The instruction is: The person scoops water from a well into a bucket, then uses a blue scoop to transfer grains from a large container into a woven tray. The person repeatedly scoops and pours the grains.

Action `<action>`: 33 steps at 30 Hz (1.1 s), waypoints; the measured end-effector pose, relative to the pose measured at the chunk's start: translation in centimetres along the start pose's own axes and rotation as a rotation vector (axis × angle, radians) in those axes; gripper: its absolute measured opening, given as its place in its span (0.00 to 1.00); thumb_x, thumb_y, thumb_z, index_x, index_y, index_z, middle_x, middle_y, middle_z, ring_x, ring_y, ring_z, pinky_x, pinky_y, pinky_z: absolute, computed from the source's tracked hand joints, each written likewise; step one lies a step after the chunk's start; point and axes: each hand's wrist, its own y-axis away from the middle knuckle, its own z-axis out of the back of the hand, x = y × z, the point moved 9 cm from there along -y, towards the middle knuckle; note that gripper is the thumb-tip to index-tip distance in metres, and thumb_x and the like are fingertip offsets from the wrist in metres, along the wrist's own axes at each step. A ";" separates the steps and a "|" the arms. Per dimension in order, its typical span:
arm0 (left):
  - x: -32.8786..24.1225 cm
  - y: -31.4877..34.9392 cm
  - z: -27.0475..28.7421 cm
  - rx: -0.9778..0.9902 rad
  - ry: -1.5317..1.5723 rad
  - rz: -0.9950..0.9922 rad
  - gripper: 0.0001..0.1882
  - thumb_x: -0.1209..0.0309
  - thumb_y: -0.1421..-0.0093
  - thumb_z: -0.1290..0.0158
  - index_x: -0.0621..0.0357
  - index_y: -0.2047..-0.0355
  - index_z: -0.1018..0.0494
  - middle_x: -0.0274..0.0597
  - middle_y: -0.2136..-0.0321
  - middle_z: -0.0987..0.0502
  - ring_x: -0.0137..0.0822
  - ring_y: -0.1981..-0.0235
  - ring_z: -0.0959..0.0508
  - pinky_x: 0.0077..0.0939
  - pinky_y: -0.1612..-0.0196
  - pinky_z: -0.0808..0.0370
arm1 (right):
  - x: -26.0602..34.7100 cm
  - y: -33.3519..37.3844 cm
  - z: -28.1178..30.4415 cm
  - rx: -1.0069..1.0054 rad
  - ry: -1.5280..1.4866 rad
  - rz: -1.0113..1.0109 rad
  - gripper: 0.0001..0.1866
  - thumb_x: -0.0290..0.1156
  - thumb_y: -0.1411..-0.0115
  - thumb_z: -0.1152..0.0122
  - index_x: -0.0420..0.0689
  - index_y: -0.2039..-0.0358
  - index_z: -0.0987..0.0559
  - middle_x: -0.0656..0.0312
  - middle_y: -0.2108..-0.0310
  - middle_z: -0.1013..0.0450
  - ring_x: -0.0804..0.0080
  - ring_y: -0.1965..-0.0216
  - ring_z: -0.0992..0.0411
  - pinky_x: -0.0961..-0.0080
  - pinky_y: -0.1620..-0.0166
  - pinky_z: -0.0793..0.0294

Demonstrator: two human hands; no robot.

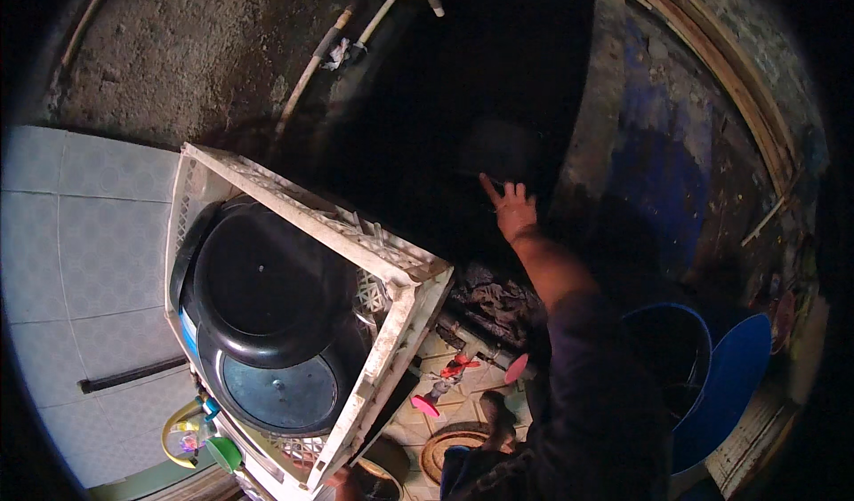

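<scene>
My right hand [514, 211] reaches over a dark basin-like recess [463, 65]. One finger stretches toward the far left, while the others look short and curled. Against the fingers lies a faint dark rounded shape [500, 145]; shadow hides its kind and most of its edge. At the lower edge, a small part of my left hand [345, 481] shows beside the near corner of a white plastic crate [378, 381]. Its fingers are hidden. Inside the crate sit black round basins [267, 279], one overlapping another, with clear glassware [374, 239] along the far side.
A blue tub [725, 385] stands right of my arm. Pipes with pink tap handles [425, 405] cross below it to the left, near dark crumpled cloth [498, 296]. A green scoop [224, 453] hangs outside the crate. Plumbing pipes [311, 65] run along the rough wall.
</scene>
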 end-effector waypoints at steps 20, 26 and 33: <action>-1.3 -0.1 -0.5 -0.231 -0.124 -0.349 0.26 0.56 0.38 0.61 0.64 0.47 0.37 0.55 0.53 0.30 0.49 0.52 0.31 0.45 0.49 0.36 | 3.5 -2.0 3.1 0.372 -0.372 -0.021 0.17 0.34 0.45 0.50 0.45 0.54 0.28 0.45 0.58 0.28 0.49 0.54 0.30 0.56 0.49 0.34; 2.5 -1.7 -2.0 -0.301 -0.442 -0.119 0.32 0.49 0.37 0.72 0.58 0.41 0.45 0.48 0.41 0.44 0.46 0.39 0.46 0.57 0.41 0.55 | 3.5 -6.2 9.8 0.363 -0.847 -0.137 0.20 0.44 0.47 0.42 0.40 0.63 0.22 0.47 0.60 0.26 0.53 0.54 0.29 0.60 0.51 0.33; -6.9 -1.2 4.2 -0.302 -0.388 -0.022 0.35 0.44 0.41 0.67 0.52 0.40 0.47 0.34 0.39 0.45 0.45 0.37 0.49 0.62 0.43 0.54 | -1.7 -5.6 13.5 0.248 -1.451 -0.588 0.17 0.47 0.47 0.41 0.46 0.71 0.26 0.66 0.71 0.32 0.72 0.71 0.36 0.70 0.69 0.38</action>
